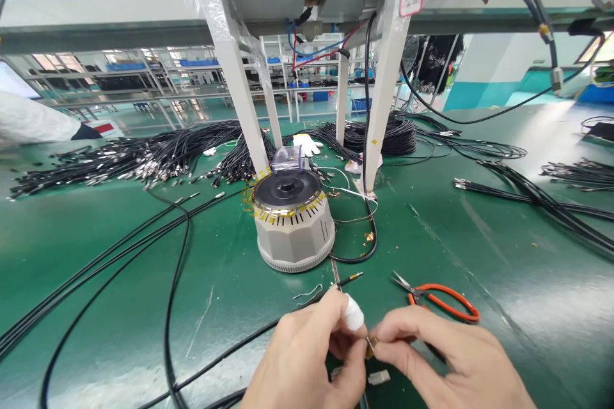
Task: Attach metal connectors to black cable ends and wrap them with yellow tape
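My left hand (pixel 316 351), a white covering on one fingertip, is closed in a pinch near the bottom of the view. Against it, my right hand (pixel 446 351) pinches too, thumb and forefinger pressed together. Between the fingertips is a small cable end with yellow tape (pixel 370 348); the fingers hide most of it. Below them lies a small metal connector (pixel 378 378). Orange-handled scissors (pixel 444 299) lie open just beyond my right hand. A black cable with a yellow-taped tip (pixel 349 279) runs behind my left hand.
A round tape dispenser (pixel 295 236) with yellow strips around its rim stands ahead. Bundles of black cables (pixel 192 147) lie behind it, left and right. White shelf posts (pixel 388 77) rise from the green table (pixel 422 230). Connector-tipped cables (pixel 537 13) hang at upper right. A white sleeve (pixel 33 118) shows at left.
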Motion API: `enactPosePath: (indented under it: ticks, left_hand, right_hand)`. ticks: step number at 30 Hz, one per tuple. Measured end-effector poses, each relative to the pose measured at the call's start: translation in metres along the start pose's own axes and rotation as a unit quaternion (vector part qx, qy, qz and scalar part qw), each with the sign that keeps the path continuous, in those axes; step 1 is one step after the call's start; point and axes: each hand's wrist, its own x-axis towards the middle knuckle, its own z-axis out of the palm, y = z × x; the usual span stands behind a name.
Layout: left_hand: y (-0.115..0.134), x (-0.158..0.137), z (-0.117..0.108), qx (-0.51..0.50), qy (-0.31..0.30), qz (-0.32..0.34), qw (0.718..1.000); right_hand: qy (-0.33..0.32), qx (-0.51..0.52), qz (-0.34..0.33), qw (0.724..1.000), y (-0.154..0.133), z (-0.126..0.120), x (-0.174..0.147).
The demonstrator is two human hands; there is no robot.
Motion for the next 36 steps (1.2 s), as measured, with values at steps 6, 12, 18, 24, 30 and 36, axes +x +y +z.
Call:
enactPosePath:
  ticks: [6, 12, 18, 24, 30, 36]
  left_hand:
    - [-0.003, 0.001, 0.002, -0.196, -0.018, -0.086, 0.977]
    - [-0.003, 0.003, -0.001, -0.218, -0.040, -0.131, 0.966]
    - [-0.001, 0.004, 0.003, -0.190, -0.032, -0.107, 0.975]
    - [-0.004, 0.003, 0.005, -0.226, -0.028, -0.134, 0.964]
    - [-0.006, 0.001, 0.001, -0.381, -0.067, -0.187, 0.903]
    - [-0.017, -0.003, 0.010, -0.508, -0.076, -0.178, 0.839]
  right_hand:
    - [-0.068, 0.085, 0.088, 0.990, 0.008, -0.001, 0.005]
    - [-0.087, 0.098, 0.112, 0.985, 0.011, 0.000, 0.004]
    - [-0.082, 0.099, 0.110, 0.985, 0.014, 0.003, 0.004]
    - [-0.043, 0.160, 0.127, 0.978, 0.003, 0.005, 0.009]
    - [0.026, 0.233, 0.139, 0.962, -0.003, 0.011, 0.010]
    - [0.006, 0.376, 0.177, 0.909, -0.007, 0.010, 0.008]
